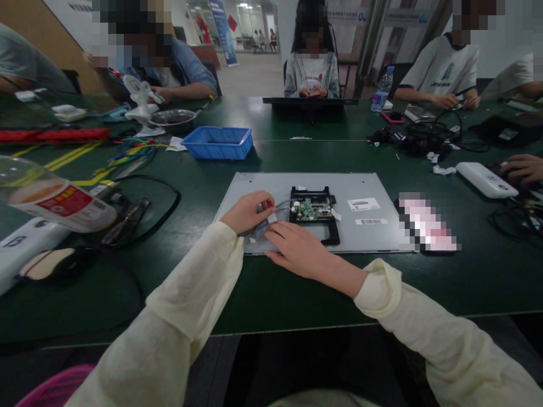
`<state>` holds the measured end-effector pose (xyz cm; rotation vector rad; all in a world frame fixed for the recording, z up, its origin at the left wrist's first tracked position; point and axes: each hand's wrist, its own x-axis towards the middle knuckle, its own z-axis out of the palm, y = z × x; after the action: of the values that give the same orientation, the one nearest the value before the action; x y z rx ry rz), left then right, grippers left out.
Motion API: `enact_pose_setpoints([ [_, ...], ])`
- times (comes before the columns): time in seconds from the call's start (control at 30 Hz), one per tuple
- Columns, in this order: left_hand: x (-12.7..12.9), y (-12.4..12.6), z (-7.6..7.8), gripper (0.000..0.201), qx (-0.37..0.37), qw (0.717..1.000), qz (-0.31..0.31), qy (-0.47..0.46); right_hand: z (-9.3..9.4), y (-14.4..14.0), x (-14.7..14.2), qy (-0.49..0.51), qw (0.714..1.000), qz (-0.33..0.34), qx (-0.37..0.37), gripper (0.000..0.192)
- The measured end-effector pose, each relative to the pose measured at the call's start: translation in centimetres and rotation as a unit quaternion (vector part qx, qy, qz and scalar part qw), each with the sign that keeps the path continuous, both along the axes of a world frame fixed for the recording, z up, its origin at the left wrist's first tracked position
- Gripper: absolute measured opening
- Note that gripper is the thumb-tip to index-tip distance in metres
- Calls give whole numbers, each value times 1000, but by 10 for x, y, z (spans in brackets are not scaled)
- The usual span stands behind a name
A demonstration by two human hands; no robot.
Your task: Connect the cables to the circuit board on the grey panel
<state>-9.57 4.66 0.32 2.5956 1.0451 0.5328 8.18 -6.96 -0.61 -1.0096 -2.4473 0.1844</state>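
A flat grey panel (267, 186) lies on the table in front of me. It carries a black bracket (334, 233) that frames a green circuit board (311, 209). Grey cables (283, 205) run from the board's left side to my hands and bunch up beneath them. My left hand (249, 211) has its fingers closed in a pinch on the cables, beside a small white piece (272, 216). Against the same spot, my right hand (299, 249) rests low over the panel with its fingertips closed at the cable bundle. Fingers partly hide what each one grips.
Right of the panel lies a phone (428, 223). A blue bin (218, 143) stands beyond it on the left. Nearer left are a drink cup (59, 198), a mouse (46, 263) and a black cable (176, 198). Several people sit around the table.
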Motion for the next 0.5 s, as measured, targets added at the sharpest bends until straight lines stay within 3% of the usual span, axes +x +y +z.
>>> enact_pose_setpoints([
  [0.27,-7,2,5,24,-63,998,-24,-14,0,0,0,-2,1000,6,-11,35],
  [0.5,-7,3,4,28,-90,996,-8,-27,1,0,1,-5,1000,7,-23,38],
])
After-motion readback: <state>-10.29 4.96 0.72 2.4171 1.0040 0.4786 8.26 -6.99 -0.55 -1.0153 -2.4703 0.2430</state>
